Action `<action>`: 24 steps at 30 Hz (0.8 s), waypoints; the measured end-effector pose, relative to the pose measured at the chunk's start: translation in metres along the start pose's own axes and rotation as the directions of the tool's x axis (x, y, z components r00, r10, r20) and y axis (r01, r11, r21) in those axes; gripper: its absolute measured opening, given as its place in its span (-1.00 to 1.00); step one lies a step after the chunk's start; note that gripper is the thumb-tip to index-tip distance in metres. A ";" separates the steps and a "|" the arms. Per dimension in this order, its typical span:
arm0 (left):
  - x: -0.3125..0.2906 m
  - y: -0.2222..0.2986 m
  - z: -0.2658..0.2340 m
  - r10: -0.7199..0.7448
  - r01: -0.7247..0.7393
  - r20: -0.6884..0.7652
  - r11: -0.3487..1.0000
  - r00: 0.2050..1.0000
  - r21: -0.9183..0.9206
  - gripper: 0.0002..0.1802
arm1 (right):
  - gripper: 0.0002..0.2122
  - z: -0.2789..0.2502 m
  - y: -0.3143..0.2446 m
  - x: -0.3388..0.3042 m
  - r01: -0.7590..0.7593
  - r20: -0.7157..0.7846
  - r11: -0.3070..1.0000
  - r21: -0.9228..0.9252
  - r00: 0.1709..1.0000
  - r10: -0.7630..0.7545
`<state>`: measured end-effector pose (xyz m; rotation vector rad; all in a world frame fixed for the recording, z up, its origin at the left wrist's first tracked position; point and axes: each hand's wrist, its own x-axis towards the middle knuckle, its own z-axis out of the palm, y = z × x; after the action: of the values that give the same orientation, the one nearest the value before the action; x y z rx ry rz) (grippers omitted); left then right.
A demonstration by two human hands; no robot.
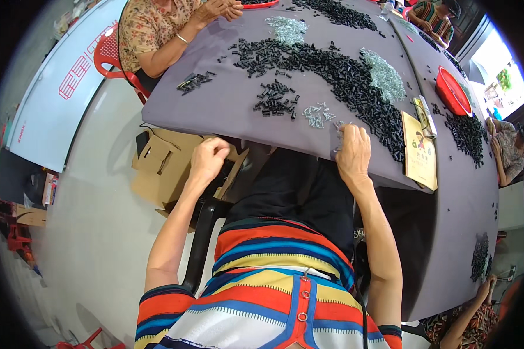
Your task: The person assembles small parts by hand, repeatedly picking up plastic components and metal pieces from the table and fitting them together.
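Observation:
My left hand (209, 159) is closed, thumb against curled fingers, in the air just off the table's near edge. Whatever it may hold is too small or hidden to tell. My right hand (354, 152) rests at the table edge with its fingers bent down and together; their tips and anything in them are hidden. Beside its fingertips lies a small cluster of clear plastic pieces (316, 115). Left of that cluster is a small heap of short black plastic parts (275, 99). Farther left sits a little group of black and yellowish pieces (194, 82).
A long band of black parts (337, 72) curves across the grey-covered table (221, 110), with clear piles (384, 75) along it. A yellow booklet (418, 152) lies right, near a red basket (453, 92). Several co-workers sit around. A cardboard box (157, 160) stands below the left edge.

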<state>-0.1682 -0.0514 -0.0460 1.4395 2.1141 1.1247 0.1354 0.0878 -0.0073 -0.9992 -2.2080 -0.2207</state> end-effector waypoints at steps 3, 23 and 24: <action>0.003 0.057 0.011 0.209 -0.210 -0.050 0.977 0.977 -0.026 -0.87 | -0.67 0.003 0.005 -0.012 -0.105 -0.029 0.957 0.270 0.993 0.117; 0.060 0.113 0.110 0.448 -0.390 -0.045 0.820 0.893 0.419 -0.82 | -0.79 -0.002 0.006 -0.023 -0.190 -0.050 0.829 0.526 0.966 0.253; 0.060 0.113 0.109 0.448 -0.389 -0.042 0.814 0.893 0.431 -0.83 | -0.79 -0.002 0.005 -0.023 -0.189 -0.051 0.828 0.528 0.966 0.253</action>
<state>-0.0516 0.0672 -0.0187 2.1724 2.2958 0.9742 0.1512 0.0765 -0.0217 -0.8906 -1.8659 0.4012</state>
